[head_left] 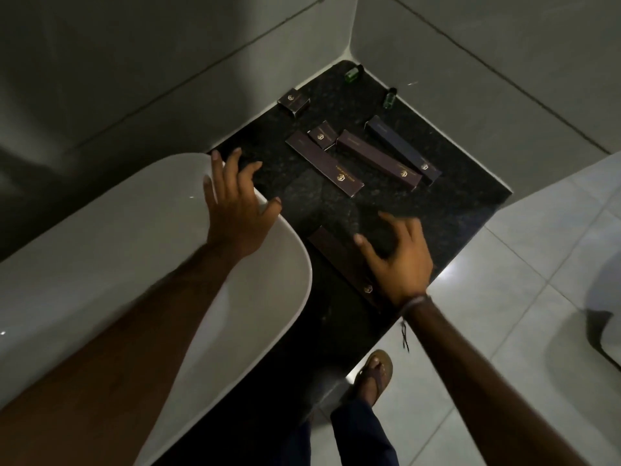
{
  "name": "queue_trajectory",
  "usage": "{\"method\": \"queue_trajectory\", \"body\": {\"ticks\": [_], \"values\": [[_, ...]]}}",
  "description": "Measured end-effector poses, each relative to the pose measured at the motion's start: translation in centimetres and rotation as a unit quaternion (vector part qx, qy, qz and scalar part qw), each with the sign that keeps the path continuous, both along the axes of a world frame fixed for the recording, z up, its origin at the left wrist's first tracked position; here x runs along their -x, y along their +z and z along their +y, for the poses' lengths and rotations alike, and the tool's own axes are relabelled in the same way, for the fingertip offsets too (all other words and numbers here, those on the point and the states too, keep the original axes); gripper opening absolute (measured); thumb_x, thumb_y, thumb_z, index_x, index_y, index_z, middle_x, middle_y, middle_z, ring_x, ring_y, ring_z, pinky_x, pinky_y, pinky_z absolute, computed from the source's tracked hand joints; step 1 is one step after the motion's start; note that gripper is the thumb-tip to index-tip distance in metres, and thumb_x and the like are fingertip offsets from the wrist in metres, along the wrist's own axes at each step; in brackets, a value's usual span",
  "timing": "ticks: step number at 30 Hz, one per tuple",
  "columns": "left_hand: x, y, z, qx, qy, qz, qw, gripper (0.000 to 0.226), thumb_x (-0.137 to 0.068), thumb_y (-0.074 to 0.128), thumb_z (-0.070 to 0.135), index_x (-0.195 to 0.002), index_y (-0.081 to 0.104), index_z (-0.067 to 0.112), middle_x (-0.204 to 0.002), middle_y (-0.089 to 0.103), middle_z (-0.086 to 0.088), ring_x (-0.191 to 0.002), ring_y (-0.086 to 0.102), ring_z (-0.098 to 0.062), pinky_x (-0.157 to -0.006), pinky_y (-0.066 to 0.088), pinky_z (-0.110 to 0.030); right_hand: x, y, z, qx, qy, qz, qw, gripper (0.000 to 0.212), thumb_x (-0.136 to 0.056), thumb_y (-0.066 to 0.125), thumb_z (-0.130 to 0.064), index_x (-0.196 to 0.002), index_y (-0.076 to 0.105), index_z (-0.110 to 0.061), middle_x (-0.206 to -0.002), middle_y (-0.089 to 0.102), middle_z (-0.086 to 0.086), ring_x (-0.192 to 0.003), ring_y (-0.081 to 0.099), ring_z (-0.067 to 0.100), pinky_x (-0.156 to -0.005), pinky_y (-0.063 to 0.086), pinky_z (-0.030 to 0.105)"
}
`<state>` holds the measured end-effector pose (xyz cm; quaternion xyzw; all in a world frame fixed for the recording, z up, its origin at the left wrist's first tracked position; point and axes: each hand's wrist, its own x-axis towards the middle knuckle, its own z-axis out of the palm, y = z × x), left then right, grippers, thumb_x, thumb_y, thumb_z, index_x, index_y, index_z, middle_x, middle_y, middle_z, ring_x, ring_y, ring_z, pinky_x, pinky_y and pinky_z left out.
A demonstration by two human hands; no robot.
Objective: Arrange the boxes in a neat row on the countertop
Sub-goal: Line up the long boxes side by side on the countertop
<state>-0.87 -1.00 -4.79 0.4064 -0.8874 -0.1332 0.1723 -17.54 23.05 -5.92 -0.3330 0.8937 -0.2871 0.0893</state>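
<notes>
Speckled dark stone forms the tabletop (453,210), a polished slab wedged into a corner of pale tiled walls, seen from the head camera. Beside it on the left bulges a smooth, glossy white basin (100,264) with a rounded rim.

Six dark cardboard boxes with small gold emblems lie scattered, not in a row. A small box (293,102) sits near the back wall. A second small box (322,134) touches the far end of a long flat box (324,164). Just right of these lie a long brown box (378,159) and a long bluish box (401,149), side by side, all three slanting the same way. A sixth long box (339,260) lies near the front edge, partly under the right hand (400,260).

The right hand hovers with fingers curled and spread, its grip apart; whether it touches that box, I cannot tell. The left hand (238,203) is held over the basin rim, fingers splayed, gripping nothing.

Two small green bottles (352,74) stand by the far corner.
</notes>
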Motion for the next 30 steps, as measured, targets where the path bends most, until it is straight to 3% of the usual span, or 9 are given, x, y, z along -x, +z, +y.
{"method": "queue_trajectory", "body": {"ticks": [2, 4, 8, 13, 21, 30], "values": [[0.0, -0.2, -0.2, -0.005, 0.001, -0.019, 1.000, 0.071, -0.081, 0.042, 0.057, -0.142, 0.036, 0.022, -0.160, 0.026, -0.011, -0.152, 0.008, -0.035, -0.114, 0.022, -0.065, 1.7, -0.3, -4.6, -0.009, 0.032, 0.020, 0.999, 0.061, -0.088, 0.056, -0.063, -0.137, 0.048, -0.028, -0.126, 0.046, -0.005, -0.106, 0.054, 0.013, -0.076, 0.054, 0.031], [0.0, -0.3, -0.3, -0.013, 0.002, -0.028, 1.000, 0.072, -0.080, 0.041, 0.060, -0.142, 0.035, 0.024, -0.161, 0.023, -0.008, -0.152, 0.005, -0.034, -0.114, 0.021, -0.065, 3.3, -0.7, -8.5, -0.041, 0.053, 0.025, 0.997, 0.062, -0.089, 0.058, -0.053, -0.141, 0.047, -0.023, -0.132, 0.045, 0.002, -0.113, 0.055, 0.021, -0.085, 0.055, 0.042], [0.0, -0.7, -0.3, -0.020, -0.005, -0.017, 1.000, 0.071, -0.082, 0.041, 0.061, -0.143, 0.031, 0.025, -0.162, 0.020, -0.008, -0.152, 0.003, -0.035, -0.115, 0.018, -0.066, 5.2, -1.8, -11.2, -0.120, 0.060, 0.020, 0.991, 0.060, -0.090, 0.061, -0.048, -0.141, 0.049, -0.018, -0.134, 0.045, 0.007, -0.115, 0.052, 0.028, -0.089, 0.053, 0.048], [-0.2, -0.8, -0.2, -0.004, -0.017, 0.023, 1.000, 0.066, -0.092, 0.042, 0.060, -0.143, 0.031, 0.020, -0.162, 0.021, -0.015, -0.151, 0.004, -0.039, -0.116, 0.014, -0.065, 5.1, -2.9, -5.2, -0.093, 0.069, 0.036, 0.993, 0.053, -0.088, 0.063, -0.049, -0.132, 0.058, -0.021, -0.124, 0.052, 0.003, -0.107, 0.056, 0.023, -0.081, 0.053, 0.038], [0.1, -0.2, 0.4, -0.015, -0.032, 0.009, 0.999, 0.065, -0.089, 0.047, 0.052, -0.143, 0.024, 0.022, -0.163, 0.019, -0.016, -0.152, 0.002, -0.040, -0.116, 0.014, -0.068, 2.6, -2.8, 7.8, -0.115, 0.050, -0.011, 0.992, 0.049, -0.087, 0.063, -0.050, -0.130, 0.060, -0.025, -0.108, 0.051, -0.006, -0.093, 0.053, 0.013, -0.063, 0.034, 0.011], [-0.3, -0.5, 0.0, -0.012, -0.021, 0.012, 1.000, 0.064, -0.090, 0.047, 0.051, -0.142, 0.026, 0.021, -0.163, 0.018, -0.015, -0.152, 0.001, -0.039, -0.116, 0.014, -0.066, 2.3, -2.9, 7.3, -0.096, 0.063, -0.023, 0.993, 0.052, -0.086, 0.069, -0.044, -0.132, 0.062, -0.020, -0.110, 0.054, -0.002, -0.095, 0.055, 0.016, -0.068, 0.049, 0.023]]}}
